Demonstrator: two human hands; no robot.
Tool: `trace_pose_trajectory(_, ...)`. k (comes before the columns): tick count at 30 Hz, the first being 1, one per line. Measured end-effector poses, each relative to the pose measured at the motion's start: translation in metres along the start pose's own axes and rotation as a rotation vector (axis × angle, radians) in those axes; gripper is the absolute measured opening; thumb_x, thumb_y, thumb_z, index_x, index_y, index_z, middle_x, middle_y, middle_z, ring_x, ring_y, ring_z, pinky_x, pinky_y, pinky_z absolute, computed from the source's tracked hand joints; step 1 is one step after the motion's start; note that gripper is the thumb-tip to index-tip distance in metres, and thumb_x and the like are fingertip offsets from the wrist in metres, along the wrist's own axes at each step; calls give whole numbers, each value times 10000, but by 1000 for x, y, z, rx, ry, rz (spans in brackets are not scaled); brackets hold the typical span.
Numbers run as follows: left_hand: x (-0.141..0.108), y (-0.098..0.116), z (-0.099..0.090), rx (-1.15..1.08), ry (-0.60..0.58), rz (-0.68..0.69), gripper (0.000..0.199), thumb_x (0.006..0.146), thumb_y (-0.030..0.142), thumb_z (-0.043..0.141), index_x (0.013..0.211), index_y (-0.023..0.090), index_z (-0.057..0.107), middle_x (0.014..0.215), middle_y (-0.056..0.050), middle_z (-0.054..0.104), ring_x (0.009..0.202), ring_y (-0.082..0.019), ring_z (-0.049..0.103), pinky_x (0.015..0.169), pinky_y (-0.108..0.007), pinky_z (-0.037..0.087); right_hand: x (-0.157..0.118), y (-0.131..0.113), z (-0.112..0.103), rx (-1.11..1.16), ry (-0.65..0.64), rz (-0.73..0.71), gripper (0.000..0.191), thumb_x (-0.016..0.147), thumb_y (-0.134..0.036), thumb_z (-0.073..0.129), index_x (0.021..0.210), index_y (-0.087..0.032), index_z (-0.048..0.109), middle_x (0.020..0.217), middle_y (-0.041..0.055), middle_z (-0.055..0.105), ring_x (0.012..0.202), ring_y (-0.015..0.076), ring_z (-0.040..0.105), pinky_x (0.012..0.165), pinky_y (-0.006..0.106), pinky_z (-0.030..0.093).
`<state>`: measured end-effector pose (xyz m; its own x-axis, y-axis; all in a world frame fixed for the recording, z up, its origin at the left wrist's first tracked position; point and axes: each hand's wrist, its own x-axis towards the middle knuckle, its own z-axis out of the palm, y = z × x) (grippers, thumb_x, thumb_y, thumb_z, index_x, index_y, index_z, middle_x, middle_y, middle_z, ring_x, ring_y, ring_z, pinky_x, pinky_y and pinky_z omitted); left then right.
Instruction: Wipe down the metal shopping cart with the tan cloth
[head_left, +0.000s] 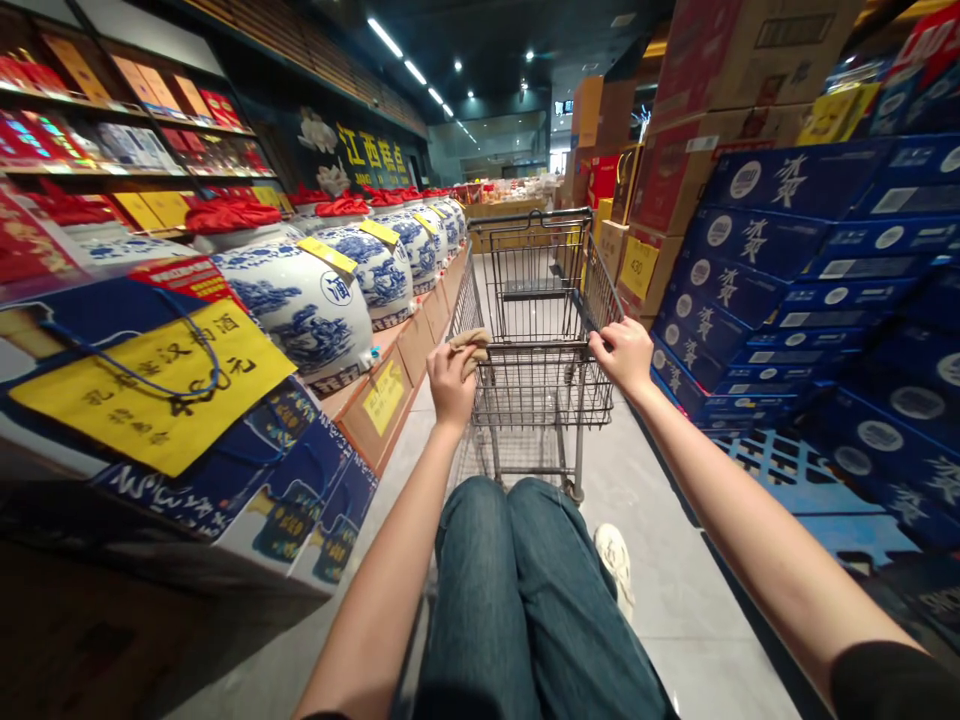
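Note:
My left hand (451, 385) curls around the near left end of the wire shopping cart's handle (540, 346). It also clasps a folded tan cloth (469, 347), which sticks out above my fingers. My right hand (622, 357) grips the handle's right end. The empty-looking cart (540, 290) rolls ahead of me, and its basket shows only bare wire. My jeans-clad legs (510, 600) fill the bottom of the view.
Large blue-and-white porcelain jars (292, 310) with red cloth tops line a low shelf on the left. Stacked blue boxes (757, 250) and cardboard cartons (675, 170) wall the right side. A tiled aisle floor (675, 600) runs between them.

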<state>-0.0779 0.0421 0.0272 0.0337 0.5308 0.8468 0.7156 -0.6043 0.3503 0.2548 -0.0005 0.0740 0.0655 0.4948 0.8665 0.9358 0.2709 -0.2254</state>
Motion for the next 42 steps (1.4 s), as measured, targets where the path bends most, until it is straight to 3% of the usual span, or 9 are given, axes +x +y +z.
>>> trace_pose_trajectory(8,-45,11,0,14,-145,-77,368,770,-35,657,1008,220,774,1105,-86,692,1085,-280,672,1003,-456,622,2,-12,10,-36,18,-46,421,937,-341,538,537,-266,429,567,36,563,684,220,498,805,395,458)
trace_pose_trajectory(15,32,-2,-20,34,-10,-22,385,899,-2,579,1153,232,750,1262,-96,661,1292,-291,600,1177,-496,511,3,-11,14,-13,24,-19,442,928,-356,529,525,-267,371,553,45,563,660,215,488,755,397,414)
trace_pose_trajectory(17,40,-3,-20,66,-31,-2,392,887,-12,588,1161,222,743,1257,-105,661,1306,-304,597,1188,-505,506,2,-10,13,-8,19,-15,440,920,-358,530,521,-267,368,544,44,555,651,214,476,733,396,403)
trace_pose_trajectory(21,11,-1,-18,126,-173,-20,381,877,-5,598,1157,210,740,1226,-120,660,1322,-322,593,1183,-514,521,3,-10,11,10,9,-25,440,909,-366,531,522,-268,346,536,43,547,642,211,462,712,391,396)
trace_pose_trajectory(25,-22,-1,-23,92,-296,17,400,765,-44,652,1027,238,758,1122,-72,705,1139,-288,666,1060,-463,612,5,-10,10,17,11,-13,444,897,-364,542,518,-269,331,528,39,531,640,210,455,720,391,403)
trace_pose_trajectory(27,-19,-2,-28,81,-306,26,397,776,-34,646,1039,243,758,1146,-68,709,1136,-283,663,1068,-467,605,5,-11,10,18,10,-6,443,892,-363,544,515,-269,332,528,37,527,641,211,455,721,391,403)
trace_pose_trajectory(32,7,-5,-28,98,-176,-44,366,935,55,576,1228,225,715,1354,-121,641,1359,-311,561,1207,-503,490,3,-10,11,11,8,-5,444,910,-376,528,528,-268,329,539,37,531,653,212,464,734,390,404)
trace_pose_trajectory(38,-39,-4,-10,96,-351,-80,357,773,-30,644,1016,214,739,1159,-101,711,1153,-304,663,1074,-488,589,5,-8,9,13,-32,-1,446,915,-364,532,533,-271,321,549,42,534,669,217,476,736,391,402)
trace_pose_trajectory(42,-52,-15,-11,89,-400,-81,350,795,-4,611,1020,231,741,1187,-87,719,1185,-296,655,1090,-482,580,6,-8,9,12,-40,-7,448,925,-366,531,540,-270,324,552,40,539,672,215,475,723,385,396)
